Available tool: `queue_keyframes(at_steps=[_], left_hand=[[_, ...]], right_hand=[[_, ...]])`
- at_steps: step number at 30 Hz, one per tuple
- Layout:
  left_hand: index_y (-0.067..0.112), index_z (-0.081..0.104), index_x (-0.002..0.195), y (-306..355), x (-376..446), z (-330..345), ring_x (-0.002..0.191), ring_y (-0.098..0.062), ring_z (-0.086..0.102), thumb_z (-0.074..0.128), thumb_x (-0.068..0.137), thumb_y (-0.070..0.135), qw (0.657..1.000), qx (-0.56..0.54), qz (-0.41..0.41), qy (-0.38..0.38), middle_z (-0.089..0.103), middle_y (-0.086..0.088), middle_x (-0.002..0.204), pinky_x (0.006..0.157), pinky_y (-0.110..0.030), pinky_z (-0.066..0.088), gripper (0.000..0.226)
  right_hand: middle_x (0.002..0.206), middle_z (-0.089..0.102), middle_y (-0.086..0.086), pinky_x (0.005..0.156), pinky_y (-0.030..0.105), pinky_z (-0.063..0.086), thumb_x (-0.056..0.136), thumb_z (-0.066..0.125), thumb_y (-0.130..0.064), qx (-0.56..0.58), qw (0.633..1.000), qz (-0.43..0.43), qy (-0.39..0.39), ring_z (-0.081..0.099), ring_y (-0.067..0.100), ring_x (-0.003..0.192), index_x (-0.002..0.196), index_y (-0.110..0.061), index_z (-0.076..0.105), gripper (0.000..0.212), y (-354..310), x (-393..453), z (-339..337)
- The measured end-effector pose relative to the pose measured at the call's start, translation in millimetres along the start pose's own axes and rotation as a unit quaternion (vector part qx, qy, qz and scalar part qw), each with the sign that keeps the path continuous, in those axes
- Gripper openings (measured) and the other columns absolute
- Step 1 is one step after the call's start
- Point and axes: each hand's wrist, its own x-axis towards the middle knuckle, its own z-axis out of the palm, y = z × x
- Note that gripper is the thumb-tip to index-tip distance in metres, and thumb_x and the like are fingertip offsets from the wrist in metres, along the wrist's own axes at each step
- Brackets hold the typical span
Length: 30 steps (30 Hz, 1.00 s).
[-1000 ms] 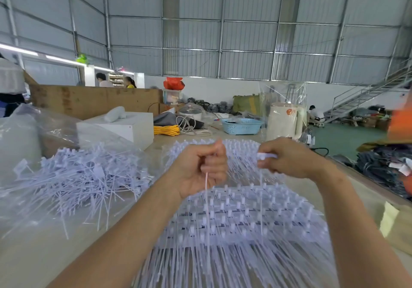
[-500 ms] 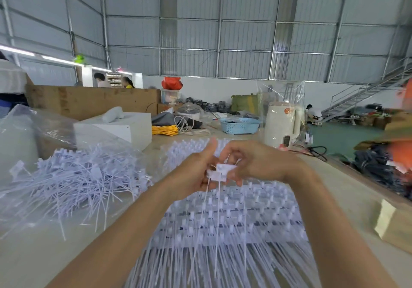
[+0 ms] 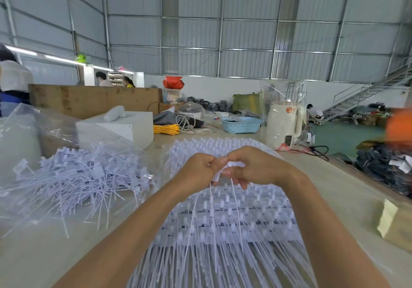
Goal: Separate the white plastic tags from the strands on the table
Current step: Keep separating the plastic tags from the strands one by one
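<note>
Since a second ago the two hands have come together: then they were apart, each pinching its own piece; now they meet above the middle of the worktop (image 3: 347,198), fingertips touching around a small white tag.

At the far left a clear plastic bag (image 3: 33,136) lies open, and on it a loose heap of separated tags (image 3: 84,183), their thin tails pointing every way. This heap is large, so a fair share of the work looks done.

In the centre, the left hand (image 3: 196,174) is closed in a narrow grip on the white tag (image 3: 234,165) and its strands, which hang down from the fist toward the near edge. The right hand (image 3: 256,167) pinches the same tag from the other side, fingers curled tight around it. Exactly which fingers bear on the tag is hidden by the knuckles.

Beneath both hands spreads the broad mat of joined strands (image 3: 223,232), row after row of tags still attached. It covers most of the near worktop, so I judge that much remains to be pulled apart.

To the right the worktop is mostly bare, with a yellowish packet (image 3: 392,223) near the edge.
</note>
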Motion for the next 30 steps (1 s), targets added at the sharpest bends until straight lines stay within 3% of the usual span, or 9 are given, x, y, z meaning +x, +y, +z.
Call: queue_keyframes(at_steps=[4, 8, 11, 14, 18, 23, 25, 27, 30], left_hand=[[-0.004, 0.061, 0.076, 3.7, 0.7, 0.2, 0.04, -0.012, 0.035, 0.046, 0.097, 0.041, 0.992, -0.093, -0.061, -0.066, 0.043, 0.0, 0.047, 0.041, -0.017, 0.029, 0.053], [0.017, 0.05, 0.045, 7.9, -2.6, -20.6, 0.029, -0.007, 0.027, 0.051, 0.087, 0.033, 0.913, -0.342, -0.123, -0.183, 0.034, 0.006, 0.039, 0.032, -0.017, 0.023, 0.045], [0.016, 0.048, 0.044, 8.4, 1.0, -46.2, 0.027, -0.006, 0.028, 0.055, 0.078, 0.025, 0.89, -0.418, -0.129, -0.131, 0.035, 0.006, 0.037, 0.03, -0.015, 0.023, 0.036], [0.013, 0.049, 0.059, 4.4, 4.2, -57.3, 0.028, -0.004, 0.024, 0.05, 0.09, 0.018, 0.928, -0.344, -0.135, -0.042, 0.042, 0.001, 0.043, 0.034, -0.015, 0.018, 0.032], [0.002, 0.06, 0.084, 4.5, 2.8, -39.6, 0.032, -0.005, 0.031, 0.055, 0.093, 0.01, 0.967, -0.208, -0.144, -0.01, 0.05, 0.003, 0.044, 0.038, -0.016, 0.025, 0.013], [0.005, 0.061, 0.08, 17.2, -4.2, -6.4, 0.035, -0.005, 0.04, 0.052, 0.091, 0.002, 0.982, -0.163, -0.089, -0.021, 0.054, 0.0, 0.05, 0.041, -0.017, 0.03, 0.015], [0.006, 0.062, 0.082, 19.4, -5.2, 1.3, 0.038, -0.008, 0.045, 0.046, 0.097, 0.015, 0.974, -0.201, -0.101, -0.007, 0.057, -0.002, 0.051, 0.043, -0.018, 0.033, 0.024], [0.01, 0.06, 0.078, 20.7, -5.1, 2.5, 0.04, -0.011, 0.045, 0.037, 0.1, 0.045, 0.952, -0.272, -0.138, 0.001, 0.054, 0.0, 0.045, 0.044, -0.018, 0.032, 0.047], [0.011, 0.053, 0.073, 22.5, -2.8, 1.0, 0.033, -0.008, 0.034, 0.026, 0.091, 0.067, 0.937, -0.32, -0.136, -0.023, 0.041, 0.004, 0.04, 0.037, -0.015, 0.027, 0.065]], right_hand=[[0.048, 0.055, -0.01, 0.053, 0.019, 0.045, 0.09, 0.061, -0.014, 0.035, 0.999, -0.023, 0.007, 0.05, 0.002, 0.043, 0.108, -0.01, 0.068, 0.02, 4.6, -1.5, -3.0], [0.045, 0.054, -0.016, 0.043, 0.012, 0.038, 0.089, 0.061, -0.007, -0.001, 0.999, -0.027, 0.034, 0.049, -0.002, 0.039, 0.086, -0.003, 0.066, 0.007, 10.9, -6.3, -13.4], [0.049, 0.057, -0.011, 0.052, 0.016, 0.043, 0.089, 0.062, -0.019, 0.001, 0.994, -0.014, 0.105, 0.049, 0.002, 0.043, 0.072, -0.014, 0.063, 0.017, 23.2, -21.6, -32.0], [0.052, 0.058, -0.004, 0.06, 0.024, 0.045, 0.085, 0.062, -0.031, 0.089, 0.978, -0.036, 0.186, 0.05, 0.011, 0.051, 0.063, -0.022, 0.06, 0.024, 25.9, -36.5, -50.4], [0.067, 0.059, 0.007, 0.058, 0.02, 0.048, 0.073, 0.064, -0.03, 0.282, 0.948, -0.111, 0.094, 0.055, 0.013, 0.058, 0.076, -0.006, 0.064, 0.023, 2.6, -37.3, -49.4], [0.07, 0.056, -0.01, 0.057, 0.014, 0.045, 0.086, 0.065, -0.02, 0.125, 0.986, -0.108, 0.014, 0.053, -0.004, 0.058, 0.072, -0.014, 0.064, 0.015, -27.4, -12.3, -11.5], [0.073, 0.057, -0.01, 0.057, 0.007, 0.042, 0.086, 0.066, -0.014, 0.127, 0.985, -0.111, 0.04, 0.054, -0.008, 0.058, 0.074, -0.013, 0.066, 0.012, -27.5, -6.0, -5.4], [0.074, 0.059, -0.011, 0.058, -0.002, 0.037, 0.084, 0.069, -0.014, 0.108, 0.988, -0.102, 0.048, 0.054, -0.015, 0.063, 0.079, -0.01, 0.07, 0.006, -24.7, -5.4, -6.0], [0.069, 0.06, -0.014, 0.056, 0.004, 0.039, 0.084, 0.069, -0.018, 0.09, 0.993, -0.062, 0.043, 0.054, -0.012, 0.059, 0.078, -0.014, 0.068, 0.007, -18.0, -1.6, -2.0]])
